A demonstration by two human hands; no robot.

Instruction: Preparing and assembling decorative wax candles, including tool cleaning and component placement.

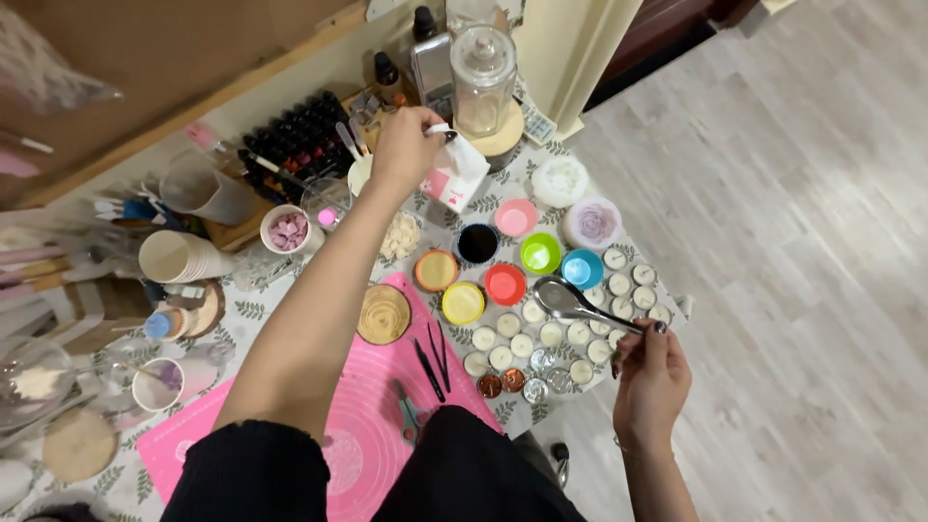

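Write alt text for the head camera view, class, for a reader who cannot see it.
Over a crowded craft table, the left hand grips a small white pouch while the right hand holds a metal spoon above rows of tealight candles and coloured cups.

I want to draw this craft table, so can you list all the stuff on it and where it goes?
Spoon: one, silver, above the tealights.
White pouch: one, white and pink, at the table's back.
Silicone cups: about seven, orange, yellow, red, black, green, blue, pink, mid-table.
Tealights: many, white, right side of the table.
Mat: one, pink, front.
Tweezers: black, on the mat.
Glass jar: one, clear, back.
Small bottles: a rack, dark, back left.
Paper cups: a stack, white, left.
Left hand: holds the white pouch.
Right hand: holds the spoon's handle.
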